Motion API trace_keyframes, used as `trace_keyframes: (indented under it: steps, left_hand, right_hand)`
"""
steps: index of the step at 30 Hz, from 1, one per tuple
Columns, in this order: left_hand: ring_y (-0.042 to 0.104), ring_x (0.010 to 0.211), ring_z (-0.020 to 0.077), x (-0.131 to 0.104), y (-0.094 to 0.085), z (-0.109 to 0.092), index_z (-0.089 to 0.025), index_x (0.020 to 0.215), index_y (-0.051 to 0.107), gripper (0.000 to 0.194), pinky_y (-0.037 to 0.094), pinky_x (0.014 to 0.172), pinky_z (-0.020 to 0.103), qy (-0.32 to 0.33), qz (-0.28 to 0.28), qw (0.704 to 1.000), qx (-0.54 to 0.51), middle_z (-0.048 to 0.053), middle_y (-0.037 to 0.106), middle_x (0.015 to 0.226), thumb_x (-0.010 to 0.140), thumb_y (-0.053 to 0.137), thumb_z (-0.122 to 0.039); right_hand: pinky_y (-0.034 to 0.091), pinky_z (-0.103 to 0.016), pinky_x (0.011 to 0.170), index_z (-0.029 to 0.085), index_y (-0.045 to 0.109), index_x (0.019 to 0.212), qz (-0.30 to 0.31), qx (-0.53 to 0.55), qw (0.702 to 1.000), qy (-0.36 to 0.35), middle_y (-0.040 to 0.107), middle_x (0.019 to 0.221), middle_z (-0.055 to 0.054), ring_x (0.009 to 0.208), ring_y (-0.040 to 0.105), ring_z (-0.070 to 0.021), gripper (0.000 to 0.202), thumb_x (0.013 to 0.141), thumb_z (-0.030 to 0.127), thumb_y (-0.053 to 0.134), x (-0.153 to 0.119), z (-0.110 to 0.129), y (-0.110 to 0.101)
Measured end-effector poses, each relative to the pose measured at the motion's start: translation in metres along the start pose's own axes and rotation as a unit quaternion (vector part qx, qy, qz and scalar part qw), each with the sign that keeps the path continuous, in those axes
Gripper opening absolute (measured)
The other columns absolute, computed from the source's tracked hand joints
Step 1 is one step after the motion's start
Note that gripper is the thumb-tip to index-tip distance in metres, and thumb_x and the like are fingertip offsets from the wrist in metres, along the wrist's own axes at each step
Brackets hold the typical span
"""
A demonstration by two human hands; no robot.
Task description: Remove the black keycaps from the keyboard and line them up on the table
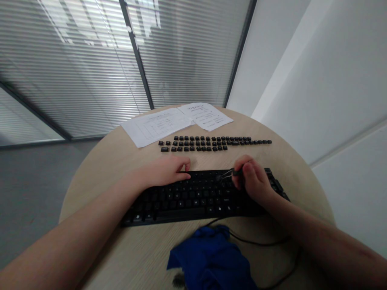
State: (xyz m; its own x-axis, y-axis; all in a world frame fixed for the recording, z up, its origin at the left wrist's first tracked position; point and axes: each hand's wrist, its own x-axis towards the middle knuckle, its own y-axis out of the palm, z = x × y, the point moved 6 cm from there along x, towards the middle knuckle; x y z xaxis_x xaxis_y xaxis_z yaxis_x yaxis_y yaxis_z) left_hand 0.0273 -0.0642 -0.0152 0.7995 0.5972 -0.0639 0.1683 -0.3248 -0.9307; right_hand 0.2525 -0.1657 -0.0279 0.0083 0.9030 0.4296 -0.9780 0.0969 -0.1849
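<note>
A black keyboard lies on the table in front of me, many keycaps still on it. In my right hand, above the keyboard's right part, is a keycap puller with thin metal wires and a dark handle. Its wire tips reach a dark key in the upper rows; whether they grip it I cannot tell. My left hand rests over the keyboard's upper left edge, thumb and forefinger apart and holding nothing. Behind the keyboard, loose black keycaps stand in rows.
Printed paper sheets overlap at the far side of the round wooden table. A blue cloth lies at the near edge, with a dark bristly brush end beside it. The black cable curves to the right.
</note>
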Motion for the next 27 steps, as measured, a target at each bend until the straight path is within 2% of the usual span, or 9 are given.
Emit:
trace_keyframes:
  steps: [2,3,8,11,14,19,22,27]
  left_hand:
    - [0.058,0.063,0.0179,0.000,0.000,-0.001,-0.024,0.082,0.061,0.015,0.034,0.058,0.030,-0.005,0.007,1.000,0.005,-0.002,0.065,0.069,0.088,0.067,-0.036]
    - [0.059,0.064,0.0185,0.000,0.000,-0.001,-0.024,0.083,0.061,0.015,0.034,0.058,0.030,-0.008,0.011,1.000,0.008,-0.001,0.065,0.069,0.088,0.067,-0.037]
    - [0.061,0.072,0.0216,-0.001,0.000,-0.001,-0.024,0.087,0.064,0.013,0.036,0.062,0.031,-0.014,0.014,0.999,0.028,0.001,0.069,0.074,0.089,0.067,-0.036]
    - [0.063,0.075,0.0214,-0.004,-0.005,-0.012,-0.025,0.090,0.067,0.010,0.040,0.066,0.031,0.008,-0.005,1.000,0.025,0.001,0.071,0.080,0.089,0.069,-0.034]
    - [0.065,0.079,0.0204,-0.010,-0.016,-0.034,-0.024,0.098,0.068,0.012,0.046,0.073,0.032,0.049,-0.061,0.997,-0.009,0.001,0.072,0.088,0.092,0.067,-0.034]
    - [0.068,0.098,0.0212,-0.021,-0.027,-0.069,-0.022,0.102,0.068,0.009,0.051,0.087,0.035,0.131,-0.154,0.978,-0.047,0.004,0.071,0.108,0.096,0.064,-0.028]
    - [0.068,0.102,0.0219,-0.023,-0.024,-0.074,-0.022,0.102,0.068,0.007,0.053,0.089,0.035,0.141,-0.166,0.975,-0.038,0.004,0.073,0.110,0.096,0.065,-0.024]
    - [0.070,0.091,0.0202,-0.022,-0.020,-0.072,-0.022,0.101,0.069,0.006,0.053,0.080,0.032,0.135,-0.171,0.976,-0.026,0.002,0.074,0.098,0.096,0.065,-0.022]
  right_hand:
    - [0.035,-0.022,0.037,0.025,0.052,0.086,-0.072,0.015,0.997,-0.006,0.053,0.051,0.006,0.037,0.047,-0.0113,0.048,0.101,0.070,0.046,0.002,0.002,-0.012]
    - [0.036,-0.022,0.037,0.025,0.052,0.086,-0.083,0.010,0.996,-0.009,0.053,0.051,0.006,0.037,0.047,-0.0113,0.047,0.100,0.070,0.047,0.003,0.003,-0.014]
    - [0.042,-0.023,0.043,0.024,0.058,0.089,0.013,-0.045,0.997,-0.055,0.057,0.055,0.004,0.043,0.053,-0.0119,0.043,0.103,0.063,0.049,0.000,0.015,-0.004]
    - [0.046,-0.025,0.049,0.023,0.063,0.094,0.059,-0.108,0.988,-0.096,0.062,0.063,0.002,0.051,0.058,-0.0128,0.036,0.105,0.055,0.050,-0.003,0.028,0.000]
    - [0.049,-0.026,0.053,0.023,0.064,0.098,0.073,-0.149,0.978,-0.123,0.063,0.069,0.000,0.055,0.061,-0.0132,0.030,0.106,0.048,0.051,-0.002,0.038,-0.001]
    - [0.052,-0.026,0.058,0.024,0.062,0.108,0.097,-0.143,0.971,-0.164,0.067,0.076,0.000,0.060,0.064,-0.0132,0.016,0.107,0.038,0.054,-0.003,0.045,0.003]
    - [0.053,-0.027,0.061,0.025,0.062,0.110,0.115,-0.144,0.967,-0.178,0.069,0.078,0.000,0.063,0.066,-0.0140,0.013,0.106,0.035,0.056,-0.006,0.046,0.008]
    - [0.053,-0.027,0.062,0.026,0.060,0.114,0.127,-0.136,0.967,-0.175,0.070,0.076,0.000,0.068,0.070,-0.0161,0.013,0.106,0.035,0.056,-0.007,0.045,0.010]
